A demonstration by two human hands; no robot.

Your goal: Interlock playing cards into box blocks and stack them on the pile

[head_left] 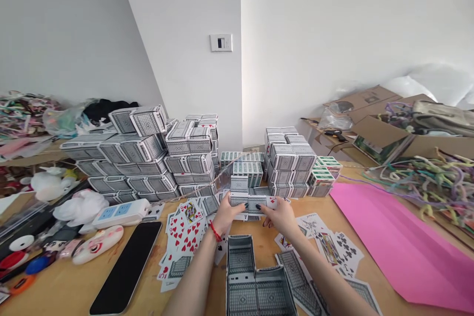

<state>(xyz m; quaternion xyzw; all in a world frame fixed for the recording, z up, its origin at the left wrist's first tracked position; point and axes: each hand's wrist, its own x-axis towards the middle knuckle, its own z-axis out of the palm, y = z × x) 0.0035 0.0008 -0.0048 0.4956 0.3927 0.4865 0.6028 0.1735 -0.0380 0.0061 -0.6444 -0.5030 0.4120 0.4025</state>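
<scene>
I have one tan wooden counter [150,284] under my fingers, with an open patch of bare wood just on my side of them. Beyond them rise three stacks of grey-patterned card boxes [192,163], two to the left, one to the right. One bright pink paper sheet [385,237] lies well to the right, its slanting left edge clear of the loose cards [190,234] spread either side. One grey, L-shaped, open-topped card tray [255,284] sits nearer me, three compartments showing. One black phone [126,266] lies to the left, bare wood along its right edge. Between my hands is one grey-patterned folded-card piece [239,185]: my left hand [224,216] pinches its left side; my right hand [282,217] has a fingertip on its right part, though I can't tell whether it grips.
</scene>
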